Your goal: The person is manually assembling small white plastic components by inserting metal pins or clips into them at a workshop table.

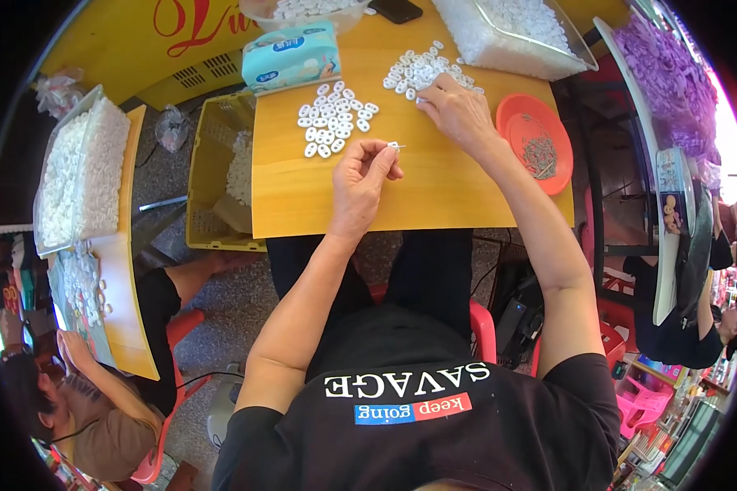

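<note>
My left hand [359,182] is raised over the near part of the yellow table. Between its thumb and fingers it pinches a small white plastic piece [393,146], from which a thin metal pin juts to the right. My right hand [463,116] reaches to the near edge of a pile of white oval two-hole pieces [422,69]. Its fingers are curled down onto the pile, and whatever is between the fingertips is hidden. A second group of the same white oval pieces [329,117] lies spread out beyond my left hand.
An orange-red plate [558,131] with metal pins sits right of my right forearm. Behind are a tissue pack [291,57], a bowl [258,11], a phone [396,9] and a clear bin [577,57]. A yellow crate [201,164] stands left; people sit at both sides.
</note>
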The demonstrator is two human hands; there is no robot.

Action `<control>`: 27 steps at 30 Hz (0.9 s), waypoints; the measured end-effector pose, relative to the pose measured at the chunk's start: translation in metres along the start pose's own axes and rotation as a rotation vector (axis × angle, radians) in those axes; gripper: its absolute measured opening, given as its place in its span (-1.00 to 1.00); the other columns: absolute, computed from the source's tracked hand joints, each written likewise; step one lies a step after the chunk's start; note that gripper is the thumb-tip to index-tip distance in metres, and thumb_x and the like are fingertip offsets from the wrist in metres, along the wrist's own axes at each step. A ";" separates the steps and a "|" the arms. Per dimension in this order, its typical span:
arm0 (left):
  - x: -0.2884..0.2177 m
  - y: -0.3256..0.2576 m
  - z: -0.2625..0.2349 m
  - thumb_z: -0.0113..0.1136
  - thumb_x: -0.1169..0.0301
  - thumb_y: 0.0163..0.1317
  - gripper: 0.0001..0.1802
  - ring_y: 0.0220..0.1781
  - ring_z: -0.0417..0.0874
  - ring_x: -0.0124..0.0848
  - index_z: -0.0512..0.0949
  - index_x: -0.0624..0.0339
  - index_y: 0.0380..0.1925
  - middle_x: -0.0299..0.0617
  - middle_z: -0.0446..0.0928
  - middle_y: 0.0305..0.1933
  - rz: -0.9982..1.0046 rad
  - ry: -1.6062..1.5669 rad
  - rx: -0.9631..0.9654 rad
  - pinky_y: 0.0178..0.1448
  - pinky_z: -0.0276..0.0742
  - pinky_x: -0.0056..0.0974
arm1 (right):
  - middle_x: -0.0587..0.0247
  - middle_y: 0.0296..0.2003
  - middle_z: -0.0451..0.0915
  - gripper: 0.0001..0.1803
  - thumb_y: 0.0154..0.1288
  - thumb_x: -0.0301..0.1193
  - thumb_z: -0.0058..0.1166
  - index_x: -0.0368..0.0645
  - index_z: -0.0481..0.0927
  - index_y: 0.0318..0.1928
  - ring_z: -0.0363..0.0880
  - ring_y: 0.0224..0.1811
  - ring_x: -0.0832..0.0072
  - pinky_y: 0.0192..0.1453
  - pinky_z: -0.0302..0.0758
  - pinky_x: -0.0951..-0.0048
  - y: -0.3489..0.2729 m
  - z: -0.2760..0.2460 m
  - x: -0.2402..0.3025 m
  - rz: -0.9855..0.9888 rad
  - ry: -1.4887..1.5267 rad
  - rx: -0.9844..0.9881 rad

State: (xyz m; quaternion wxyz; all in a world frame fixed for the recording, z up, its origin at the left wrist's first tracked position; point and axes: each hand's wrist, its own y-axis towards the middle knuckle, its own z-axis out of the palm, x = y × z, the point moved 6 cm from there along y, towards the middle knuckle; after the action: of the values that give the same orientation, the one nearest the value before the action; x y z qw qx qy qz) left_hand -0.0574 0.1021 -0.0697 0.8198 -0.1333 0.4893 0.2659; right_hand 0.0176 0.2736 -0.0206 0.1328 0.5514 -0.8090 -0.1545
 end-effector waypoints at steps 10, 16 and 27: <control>-0.004 -0.001 -0.002 0.14 0.45 0.39 -0.89 -0.27 0.59 -0.52 0.50 0.25 -0.19 -0.23 0.58 -0.23 0.025 -0.023 0.002 -0.12 0.50 -0.41 | 0.30 -0.36 0.63 -0.87 0.33 -0.37 0.14 -0.13 0.63 -0.20 0.58 -0.48 0.45 -0.41 0.52 0.44 -0.006 -0.014 0.007 -0.016 0.317 -0.187; -0.015 -0.007 0.007 0.11 0.48 0.40 -0.91 0.03 0.56 -0.45 0.50 0.22 -0.15 -0.05 0.51 0.17 0.113 0.009 0.066 0.15 0.46 -0.34 | 0.39 -0.38 0.62 -0.79 0.42 -0.32 0.11 -0.23 0.61 -0.16 0.51 -0.50 0.72 -0.40 0.45 0.65 -0.046 0.000 0.031 0.728 1.489 0.050; -0.028 -0.032 0.020 0.09 0.49 0.40 -0.91 0.07 0.58 -0.41 0.50 0.22 -0.13 -0.01 0.56 0.11 0.081 -0.083 0.065 0.18 0.48 -0.27 | 0.30 -0.22 0.65 -0.67 0.37 -0.39 0.17 -0.29 0.57 0.07 0.59 -0.29 0.66 -0.15 0.59 0.56 -0.070 -0.032 0.066 0.700 1.599 -0.018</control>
State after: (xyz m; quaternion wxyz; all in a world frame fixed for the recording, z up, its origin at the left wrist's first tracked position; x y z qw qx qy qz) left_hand -0.0350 0.0764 -0.0370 0.8318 -0.0758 0.4683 0.2881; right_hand 0.0655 0.1850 -0.0162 0.7048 0.2133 -0.5949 0.3222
